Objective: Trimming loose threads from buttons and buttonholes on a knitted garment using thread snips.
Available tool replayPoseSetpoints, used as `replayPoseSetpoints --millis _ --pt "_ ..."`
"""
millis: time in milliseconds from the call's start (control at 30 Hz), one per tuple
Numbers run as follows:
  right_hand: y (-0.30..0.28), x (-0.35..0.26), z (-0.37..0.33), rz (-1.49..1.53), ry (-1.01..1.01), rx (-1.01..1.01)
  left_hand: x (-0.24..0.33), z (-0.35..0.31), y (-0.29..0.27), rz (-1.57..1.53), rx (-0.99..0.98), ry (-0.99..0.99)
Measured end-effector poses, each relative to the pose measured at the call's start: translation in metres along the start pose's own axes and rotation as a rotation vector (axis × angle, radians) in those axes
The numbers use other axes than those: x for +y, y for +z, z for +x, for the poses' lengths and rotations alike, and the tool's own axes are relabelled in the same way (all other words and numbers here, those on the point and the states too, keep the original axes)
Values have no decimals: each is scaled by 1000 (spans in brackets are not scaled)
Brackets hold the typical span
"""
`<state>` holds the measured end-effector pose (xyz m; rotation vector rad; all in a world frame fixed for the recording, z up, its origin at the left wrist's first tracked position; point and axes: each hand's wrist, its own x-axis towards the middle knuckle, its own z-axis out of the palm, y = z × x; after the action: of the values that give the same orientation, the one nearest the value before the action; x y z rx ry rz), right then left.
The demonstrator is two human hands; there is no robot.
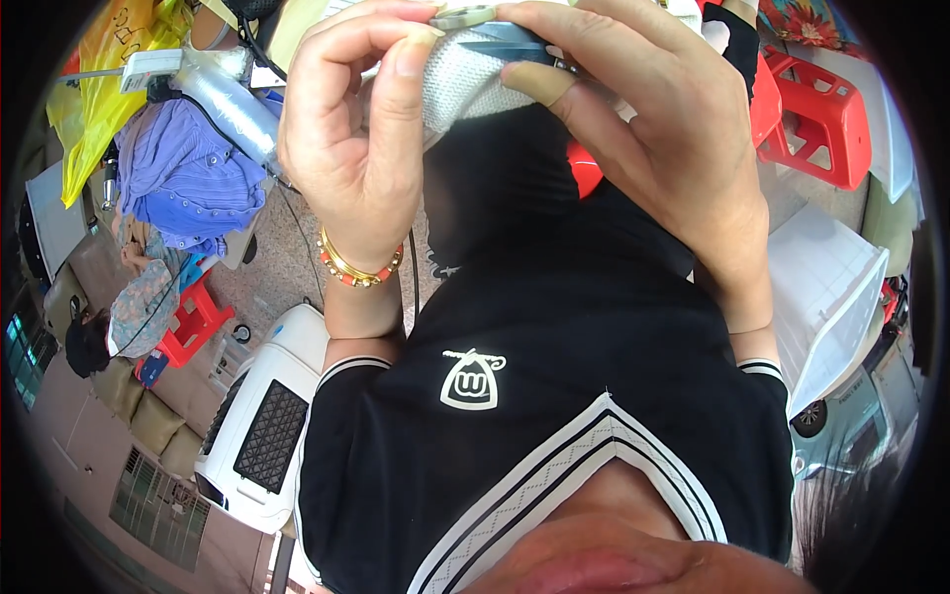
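Note:
At the top of the view, my left hand (361,129) is closed, its thumb and fingertips pinching a white knitted fabric (457,84) by a small pale round piece (465,17) that looks like a button. My right hand (658,124) is closed around small dark thread snips (510,49). Their slim pointed blades aim left, just below the round piece and over the fabric. My right index fingertip touches the round piece's right side. The fabric hangs between my hands, above my lap; part of it is hidden behind my fingers.
A rumpled blue-purple garment (188,178) and a yellow plastic bag (109,89) lie at the left. Below stands a white machine with a dark grille (272,436). Red plastic stools (816,119) and a translucent bin (821,287) are at the right. Another person (148,307) sits at far left.

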<state>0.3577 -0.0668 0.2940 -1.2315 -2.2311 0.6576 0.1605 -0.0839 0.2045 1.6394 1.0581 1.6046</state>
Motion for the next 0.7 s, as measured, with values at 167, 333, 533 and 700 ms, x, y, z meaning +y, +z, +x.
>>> replayPoseSetpoints --millis 167,333,533,700 --pt "5 8 1 46 -47 18 1 -1 0 7 -9 -23" --pt "-2 2 5 28 -25 -18 2 -4 -1 13 -15 -35" --pt "-14 -9 7 -115 55 -74 2 -3 3 -3 -29 -29" --pt "-9 -9 7 -134 41 -84 1 -6 0 10 -27 -24"
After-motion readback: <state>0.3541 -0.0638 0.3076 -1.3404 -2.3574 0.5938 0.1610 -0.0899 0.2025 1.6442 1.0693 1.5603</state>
